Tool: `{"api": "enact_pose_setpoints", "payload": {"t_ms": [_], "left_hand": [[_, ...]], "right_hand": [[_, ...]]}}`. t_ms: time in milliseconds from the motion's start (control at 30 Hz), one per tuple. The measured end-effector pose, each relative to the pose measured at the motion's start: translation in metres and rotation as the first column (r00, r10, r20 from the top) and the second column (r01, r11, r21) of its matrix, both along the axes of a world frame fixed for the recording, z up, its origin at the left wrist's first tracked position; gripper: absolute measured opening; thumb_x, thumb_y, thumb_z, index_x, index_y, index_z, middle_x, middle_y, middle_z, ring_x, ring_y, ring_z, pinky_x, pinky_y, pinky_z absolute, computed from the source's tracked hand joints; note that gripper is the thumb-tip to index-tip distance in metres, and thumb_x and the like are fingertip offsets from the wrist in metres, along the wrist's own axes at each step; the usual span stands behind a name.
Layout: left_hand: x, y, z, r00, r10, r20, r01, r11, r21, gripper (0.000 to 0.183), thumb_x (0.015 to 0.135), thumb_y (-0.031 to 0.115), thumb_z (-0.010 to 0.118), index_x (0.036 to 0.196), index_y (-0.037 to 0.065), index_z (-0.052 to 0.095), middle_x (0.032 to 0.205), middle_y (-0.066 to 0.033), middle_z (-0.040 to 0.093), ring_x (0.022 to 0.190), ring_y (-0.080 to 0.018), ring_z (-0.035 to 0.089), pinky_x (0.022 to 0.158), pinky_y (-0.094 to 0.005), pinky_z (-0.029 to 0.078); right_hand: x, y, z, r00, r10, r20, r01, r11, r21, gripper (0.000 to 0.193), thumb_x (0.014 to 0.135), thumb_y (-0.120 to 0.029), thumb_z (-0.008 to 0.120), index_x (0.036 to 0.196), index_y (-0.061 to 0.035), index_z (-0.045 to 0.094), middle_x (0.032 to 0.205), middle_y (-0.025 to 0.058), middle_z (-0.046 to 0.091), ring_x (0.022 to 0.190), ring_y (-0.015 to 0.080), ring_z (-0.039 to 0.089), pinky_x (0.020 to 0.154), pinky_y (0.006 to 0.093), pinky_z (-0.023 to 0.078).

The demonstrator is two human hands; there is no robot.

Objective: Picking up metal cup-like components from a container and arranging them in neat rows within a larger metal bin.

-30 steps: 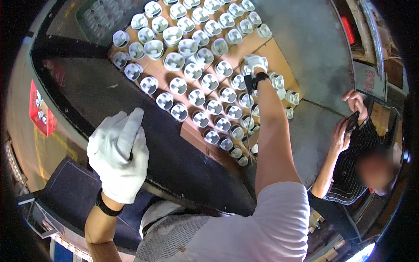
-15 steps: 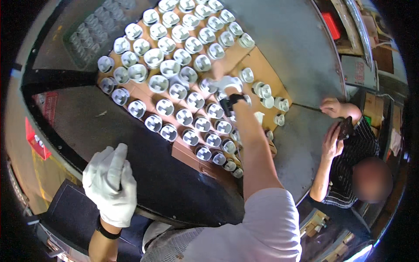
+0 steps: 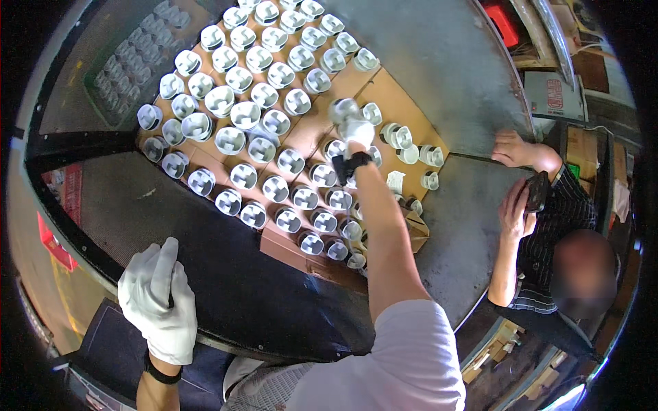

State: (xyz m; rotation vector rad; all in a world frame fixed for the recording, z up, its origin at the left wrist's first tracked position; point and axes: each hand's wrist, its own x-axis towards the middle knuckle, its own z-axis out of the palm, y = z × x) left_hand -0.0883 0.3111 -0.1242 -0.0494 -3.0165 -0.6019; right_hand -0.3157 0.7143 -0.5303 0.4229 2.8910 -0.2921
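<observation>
Many silvery metal pistons (image 3: 245, 115) stand in rows on a cardboard sheet (image 3: 312, 133), their cross-shaped hollows facing up. My right hand (image 3: 358, 133), in a white glove with a black band at the wrist, reaches over the right half of the rows. Its fingers are closed on a piston (image 3: 343, 109), which is blurred and lifted among the others. My left hand (image 3: 159, 301), also white-gloved, hangs over the near left rim of the dark table. Its fingers are loosely stretched, index straightest, with nothing in them.
Several pistons lie tipped over (image 3: 404, 145) at the right of the cardboard. A co-worker (image 3: 534, 226) at the right holds a dark object (image 3: 538, 192). Dark screen panels (image 3: 89, 123) border the table's left; a red crate (image 3: 58, 243) stands beyond them.
The piston that stood beside my right hand is now up in its fingers, and its spot on the cardboard is bare. The whole view has shifted slightly. My left hand stays near the table rim.
</observation>
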Motion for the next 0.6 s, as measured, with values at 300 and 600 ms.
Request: {"api": "enact_pose_setpoints", "payload": {"t_ms": [300, 600], "left_hand": [[-0.008, -0.003, 0.002, 0.994, -0.06, 0.095, 0.067, 0.995, -0.071, 0.04, 0.079, -0.001, 0.063, 0.119, 0.007, 0.065, 0.103, -0.0077, 0.066, 0.099, -0.0294, 0.061, 0.091, -0.0445, 0.046], [0.0, 0.003, 0.006, 0.971, -0.026, 0.236, 0.057, 0.991, -0.124, 0.04, 0.083, -0.001, 0.058, 0.122, 0.006, 0.062, 0.112, -0.0091, 0.065, 0.106, -0.0307, 0.058, 0.098, -0.045, 0.041]], "right_hand": [[-0.076, 0.135, 0.023, 0.887, -0.451, -0.095, 0.455, 0.89, 0.023, 0.029, 0.084, -0.033, 0.065, 0.086, -0.0053, 0.075, 0.087, 0.0147, 0.074, 0.086, 0.032, 0.072, 0.07, 0.0415, 0.054], [-0.097, 0.119, 0.035, 0.882, -0.443, 0.16, 0.409, 0.889, 0.208, 0.06, 0.068, -0.058, 0.082, 0.097, -0.0055, 0.075, 0.098, 0.0147, 0.075, 0.092, 0.028, 0.072, 0.079, 0.0368, 0.057]]}}
